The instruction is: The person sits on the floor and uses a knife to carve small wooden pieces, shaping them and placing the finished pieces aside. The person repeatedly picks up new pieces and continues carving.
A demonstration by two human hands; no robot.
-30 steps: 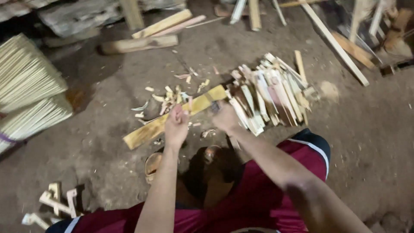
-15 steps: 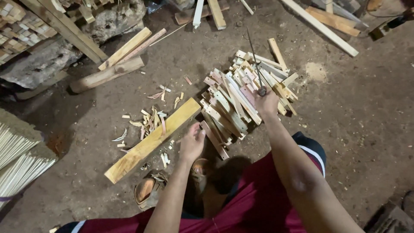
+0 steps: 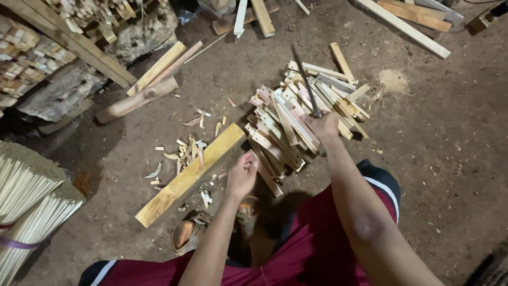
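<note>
My right hand (image 3: pixel 324 127) grips the handle of a long dark knife (image 3: pixel 304 79), whose blade points away from me over a pile of short split wood strips (image 3: pixel 283 124). My left hand (image 3: pixel 242 173) hovers with curled fingers just beside the near end of the pile and the right end of a pale wooden plank (image 3: pixel 185 180) lying on the dirt floor. I see nothing in the left hand. Small wood chips (image 3: pixel 185 151) lie scattered along the plank.
Bundles of thin pale sticks (image 3: pixel 26 206) lie at the left. A round log (image 3: pixel 135 100) and long boards (image 3: pixel 402 24) lie farther off, with stacked cut wood (image 3: pixel 26 58) at the top left. My sandalled foot (image 3: pixel 188 235) rests near the plank.
My right hand went from the plank to the strip pile and now holds the knife up over it. My left hand left the plank, then curled shut near its end.
</note>
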